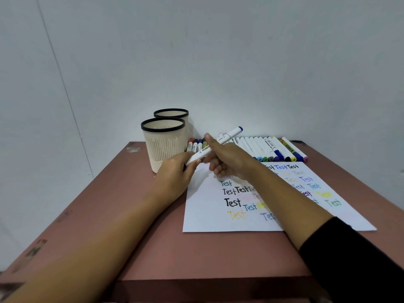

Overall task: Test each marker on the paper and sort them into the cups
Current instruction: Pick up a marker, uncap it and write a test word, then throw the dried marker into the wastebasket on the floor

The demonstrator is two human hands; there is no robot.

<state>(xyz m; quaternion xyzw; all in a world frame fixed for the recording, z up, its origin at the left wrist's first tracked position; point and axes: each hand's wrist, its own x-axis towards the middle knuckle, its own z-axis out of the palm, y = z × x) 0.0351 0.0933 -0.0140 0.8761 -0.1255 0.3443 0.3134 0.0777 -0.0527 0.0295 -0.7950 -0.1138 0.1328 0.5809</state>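
While both hands are holding it in the air over the far left corner of the paper (218, 219), the white marker (229, 134) is slanting from near left up to far right, its blue end pointing far right. The left hand (177, 171) is curling its fingers round the marker's near left end, which is hiding the tip there. The right hand (229, 160) is gripping the barrel, thumb lying over it and fingers curling beneath. The paper is lying on the reddish-brown table (153, 237), carrying many coloured words reading "Test". Just left of the hands, two ribbed cream cups with black rims are standing, the near cup (164, 147) in front of the far cup (171, 113). A row of markers (273, 149) is lying along the paper's far edge, and a black sleeve (354, 259) is covering the right forearm.
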